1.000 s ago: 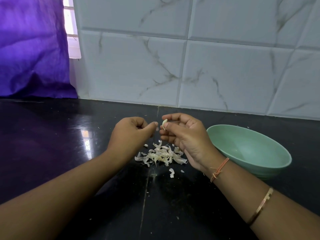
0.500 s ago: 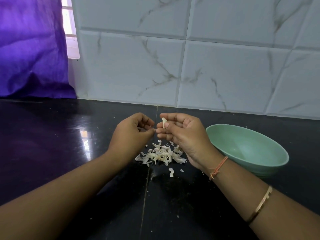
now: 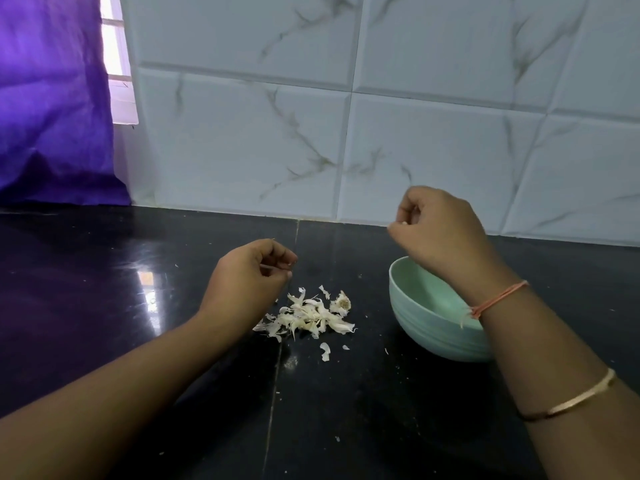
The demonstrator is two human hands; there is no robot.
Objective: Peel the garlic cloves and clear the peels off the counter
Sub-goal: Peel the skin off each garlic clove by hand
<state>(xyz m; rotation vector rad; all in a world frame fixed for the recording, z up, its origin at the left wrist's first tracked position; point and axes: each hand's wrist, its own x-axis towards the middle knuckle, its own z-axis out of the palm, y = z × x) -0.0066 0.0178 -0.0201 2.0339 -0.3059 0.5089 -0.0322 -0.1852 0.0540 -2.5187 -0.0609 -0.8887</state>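
Peel pile (image 3: 308, 316) sat mid-counter (image 3: 104, 306), on a seam. Bowl (image 3: 426, 327) stood right of it, near, not touching. Left hand (image 3: 249, 271), pinching a scrap (image 3: 267, 267), hung just behind-left of the pile. Right hand (image 3: 438, 226), pinching a clove (image 3: 403, 223), hung over the bowl's back rim. Stray peel (image 3: 325, 351) lay before the pile. Wall (image 3: 242, 133) behind, curtain (image 3: 48, 116) far left.

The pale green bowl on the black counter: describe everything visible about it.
The pale green round bowl looks like matte plastic, with faint horizontal ridges around its outer wall. It stands upright on the black counter, right of the pile of white garlic peels and apart from it. The right forearm crosses over its right part and hides it; contact cannot be told. The right hand, pinching a small white garlic clove, is above its far rim. Its visible inside shows no contents.
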